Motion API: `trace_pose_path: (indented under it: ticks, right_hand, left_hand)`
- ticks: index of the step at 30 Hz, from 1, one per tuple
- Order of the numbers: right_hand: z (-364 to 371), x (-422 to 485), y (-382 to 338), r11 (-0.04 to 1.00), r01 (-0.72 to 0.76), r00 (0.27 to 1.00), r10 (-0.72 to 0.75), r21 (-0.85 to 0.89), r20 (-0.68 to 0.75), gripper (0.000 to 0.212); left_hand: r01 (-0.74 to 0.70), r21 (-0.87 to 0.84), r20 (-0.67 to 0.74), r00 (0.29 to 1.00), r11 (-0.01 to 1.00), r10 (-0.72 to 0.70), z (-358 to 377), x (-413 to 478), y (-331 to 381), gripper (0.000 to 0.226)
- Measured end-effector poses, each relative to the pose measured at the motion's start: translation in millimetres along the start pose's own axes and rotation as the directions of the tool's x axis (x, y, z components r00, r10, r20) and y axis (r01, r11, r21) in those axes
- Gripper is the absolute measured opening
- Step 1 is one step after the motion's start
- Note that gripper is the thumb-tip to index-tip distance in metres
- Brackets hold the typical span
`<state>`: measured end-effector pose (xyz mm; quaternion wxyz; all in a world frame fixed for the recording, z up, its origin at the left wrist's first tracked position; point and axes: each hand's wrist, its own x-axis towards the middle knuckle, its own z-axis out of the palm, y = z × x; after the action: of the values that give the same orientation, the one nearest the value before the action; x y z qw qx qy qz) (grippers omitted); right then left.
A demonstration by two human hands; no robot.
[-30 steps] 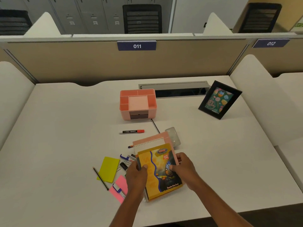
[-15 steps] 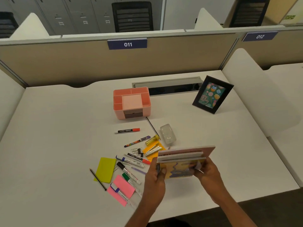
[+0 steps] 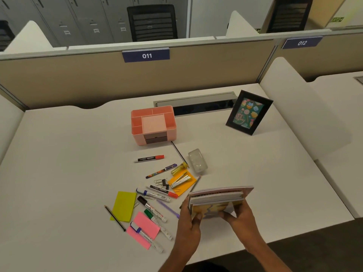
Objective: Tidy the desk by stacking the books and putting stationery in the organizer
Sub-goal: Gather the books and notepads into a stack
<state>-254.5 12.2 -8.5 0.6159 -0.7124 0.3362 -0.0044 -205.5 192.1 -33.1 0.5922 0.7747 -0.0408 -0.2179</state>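
Both hands hold a small stack of books [image 3: 218,197] above the desk's front right, spines up, a pink cover behind and a yellow one facing me. My left hand [image 3: 189,222] grips its left end and my right hand [image 3: 238,215] grips its lower right. The pink organizer [image 3: 135,122] stands at the desk's middle back with its compartments showing nothing inside. Scattered stationery lies left of the books: several markers [image 3: 155,195], a red-capped marker [image 3: 150,158], a stapler [image 3: 180,181] on an orange pad, binder clips [image 3: 164,182], yellow sticky notes [image 3: 123,206], pink sticky notes [image 3: 145,225] and a pencil [image 3: 115,217].
A black picture frame [image 3: 249,112] leans at the back right. A clear plastic box [image 3: 197,160] lies near the stapler. A grey cable slot [image 3: 196,101] runs along the back by the beige partition [image 3: 117,79]. The white desk [image 3: 59,163] has bare surface at left and right.
The books came up off the desk and were tipped on edge between both hands, uncovering the markers, stapler and clips beneath. Since half a second ago they have barely moved.
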Motion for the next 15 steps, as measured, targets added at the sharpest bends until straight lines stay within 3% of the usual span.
trace_pose_path:
  ticks: [6, 15]
  right_hand:
    - [6.8, 1.8, -0.2, 1.0, 0.017, 1.0, -0.017, -0.004, -0.02, 0.071]
    - [8.5, -1.3, 6.0, 0.999, 0.035, 0.999, -0.036, -0.029, -0.02, 0.073]
  left_hand:
    - [-0.002, -0.051, -0.149, 0.989, 0.999, -0.006, 7.0, 0.5, 5.0, 0.071]
    - [-0.031, -0.063, -0.131, 0.991, 0.998, 0.023, 10.6, -3.4, 0.5, 0.064]
